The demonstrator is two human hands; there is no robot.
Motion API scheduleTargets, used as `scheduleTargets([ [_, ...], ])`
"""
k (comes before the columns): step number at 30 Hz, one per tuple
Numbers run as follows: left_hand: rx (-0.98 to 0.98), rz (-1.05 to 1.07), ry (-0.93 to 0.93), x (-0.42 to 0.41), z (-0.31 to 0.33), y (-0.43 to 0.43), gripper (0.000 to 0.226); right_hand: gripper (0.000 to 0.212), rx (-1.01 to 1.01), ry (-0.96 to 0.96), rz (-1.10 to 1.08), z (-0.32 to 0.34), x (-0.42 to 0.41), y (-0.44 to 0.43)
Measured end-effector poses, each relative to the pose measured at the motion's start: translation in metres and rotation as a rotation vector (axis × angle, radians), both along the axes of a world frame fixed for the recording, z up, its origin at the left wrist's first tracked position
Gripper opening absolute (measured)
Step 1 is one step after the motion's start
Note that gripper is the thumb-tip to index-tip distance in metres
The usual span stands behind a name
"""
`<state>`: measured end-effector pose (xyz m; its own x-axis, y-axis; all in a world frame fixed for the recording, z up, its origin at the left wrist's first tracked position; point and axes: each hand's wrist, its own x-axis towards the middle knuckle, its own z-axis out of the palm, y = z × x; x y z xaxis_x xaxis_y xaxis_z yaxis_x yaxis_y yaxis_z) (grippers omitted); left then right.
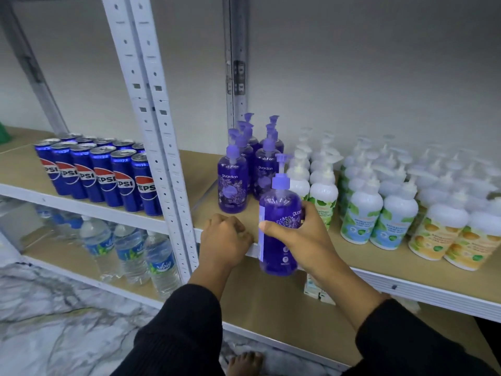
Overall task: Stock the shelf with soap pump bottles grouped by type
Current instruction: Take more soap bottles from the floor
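The purple soap pump bottle is upright in the right hand, thumb across its front and fingers wrapped behind, at the front edge of the shelf. The left hand rests just beside it on that edge, fingers curled, holding nothing. Farther back stand matching purple bottles, with white pump bottles to their right.

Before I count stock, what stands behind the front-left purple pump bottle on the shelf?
Behind the front-left purple plastic pump bottle stand more purple pump bottles; only their pump heads and shoulders show, bodies covered, count unclear.
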<state>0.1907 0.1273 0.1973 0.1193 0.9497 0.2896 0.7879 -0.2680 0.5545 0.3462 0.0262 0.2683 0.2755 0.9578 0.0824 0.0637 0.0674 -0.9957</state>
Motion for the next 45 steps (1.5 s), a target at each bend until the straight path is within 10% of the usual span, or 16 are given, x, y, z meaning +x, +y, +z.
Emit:
scheduleTargets([
  [10, 0.012, 0.027, 0.060, -0.010, -0.011, 0.018, 0.058, 0.079, 0.189, -0.169, -0.183, -0.002, -0.033, 0.053],
  [45, 0.007, 0.109, -0.027, -0.008, -0.005, 0.010, 0.022, 0.078, 0.085, -0.495, -0.406, -0.054, -0.055, 0.102],
])
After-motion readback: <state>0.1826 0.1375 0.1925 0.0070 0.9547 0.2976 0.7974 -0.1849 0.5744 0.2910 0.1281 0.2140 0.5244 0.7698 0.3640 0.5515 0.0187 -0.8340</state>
